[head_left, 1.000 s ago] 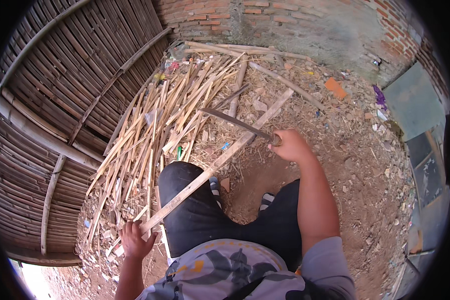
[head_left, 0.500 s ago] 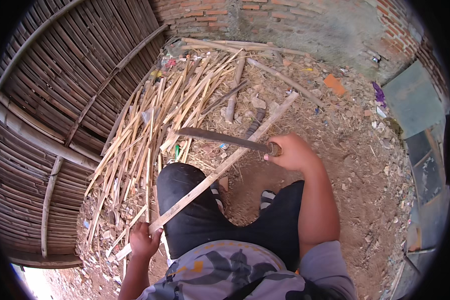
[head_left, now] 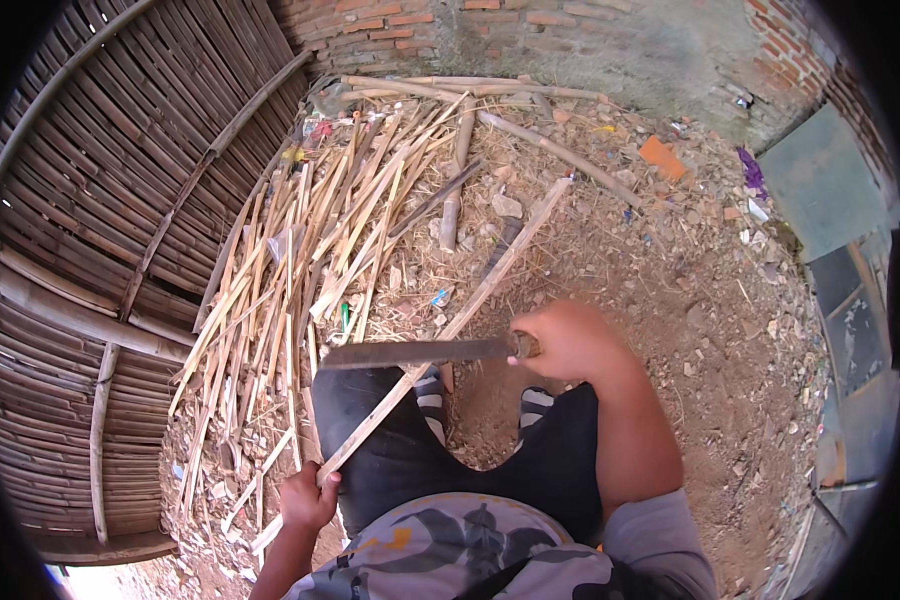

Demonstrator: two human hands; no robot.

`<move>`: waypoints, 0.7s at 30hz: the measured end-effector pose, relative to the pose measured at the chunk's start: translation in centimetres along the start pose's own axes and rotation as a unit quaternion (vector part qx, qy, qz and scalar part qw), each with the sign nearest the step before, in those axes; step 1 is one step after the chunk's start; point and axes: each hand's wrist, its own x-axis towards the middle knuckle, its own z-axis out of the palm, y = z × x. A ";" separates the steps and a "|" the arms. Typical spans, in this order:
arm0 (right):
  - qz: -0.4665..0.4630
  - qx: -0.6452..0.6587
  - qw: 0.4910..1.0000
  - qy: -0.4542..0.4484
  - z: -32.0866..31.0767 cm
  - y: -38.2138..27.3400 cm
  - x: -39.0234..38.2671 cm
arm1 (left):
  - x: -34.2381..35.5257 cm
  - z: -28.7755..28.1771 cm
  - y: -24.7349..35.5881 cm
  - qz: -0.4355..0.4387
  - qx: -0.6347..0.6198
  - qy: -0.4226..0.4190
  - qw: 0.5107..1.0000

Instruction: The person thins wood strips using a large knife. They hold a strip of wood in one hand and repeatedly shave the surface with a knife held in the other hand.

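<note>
My right hand (head_left: 562, 340) is closed round the handle of a machete (head_left: 420, 352). Its long dark blade points left and lies across a pale split bamboo strip (head_left: 490, 279); whether blade and strip touch, I cannot tell. Low on the left, my left hand (head_left: 309, 496) grips the strip near its lower end. From there the strip slants up to the right, over my left thigh, its far end over the ground. Behind its upper half, a dark wrapped piece (head_left: 503, 246) is partly hidden.
Many loose bamboo strips (head_left: 270, 270) lie heaped at the left, beside a bamboo-slat wall (head_left: 60, 400). Several thicker poles (head_left: 560, 156) rest near the brick wall (head_left: 530, 40). Grey panels (head_left: 828, 185) lean at the right. Rubble litters the dirt floor (head_left: 710, 400).
The machete and my right hand have moved down along the strip, toward me. My left hand and the strip's lower end have shifted slightly right.
</note>
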 end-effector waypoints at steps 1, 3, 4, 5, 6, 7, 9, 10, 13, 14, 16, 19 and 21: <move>-0.016 0.004 1.000 0.008 0.5 0.3 0.0 | 0.2 0.4 -0.3 0.006 -0.009 -0.005 1.000; 0.016 0.034 0.999 0.008 1.0 1.4 0.2 | 0.7 1.1 -0.4 0.024 -0.023 0.008 0.999; 0.069 0.059 0.996 0.000 0.6 2.8 0.2 | 1.0 1.7 -0.7 0.033 -0.035 0.011 0.999; 0.119 0.084 0.989 -0.008 0.1 3.7 0.3 | 1.1 2.2 -0.9 0.041 -0.048 0.016 0.998; 0.147 0.080 0.986 0.016 -0.3 4.1 0.4 | 1.1 2.2 -1.0 0.045 -0.046 0.014 0.998; 0.172 0.074 0.981 0.043 -0.9 4.2 0.5 | 1.3 2.1 -1.0 0.049 -0.045 0.016 0.998; 0.189 0.059 0.978 0.068 -1.4 3.5 0.3 | 1.4 2.3 -1.0 0.056 -0.054 0.017 0.997; 0.175 0.051 0.981 0.068 -1.2 2.2 0.4 | 1.4 2.3 -1.1 0.056 -0.062 0.020 0.996; 0.053 -0.026 0.997 0.047 0.8 -1.0 0.9 | 1.0 2.3 -1.8 0.053 -0.059 0.028 0.996; -0.002 -0.061 0.998 0.036 1.3 -1.5 0.9 | 0.8 2.3 -2.1 0.052 -0.054 0.029 0.997; 0.002 -0.042 0.999 0.006 1.2 -1.5 1.1 | 0.2 2.1 -2.2 0.054 -0.075 0.032 0.995; 0.153 0.079 0.985 0.024 0.6 2.3 1.4 | -0.7 2.5 -2.4 0.042 -0.071 0.043 0.996; 0.218 0.111 0.967 0.068 0.8 5.1 1.8 | -0.9 2.7 -2.4 0.034 -0.058 0.052 0.996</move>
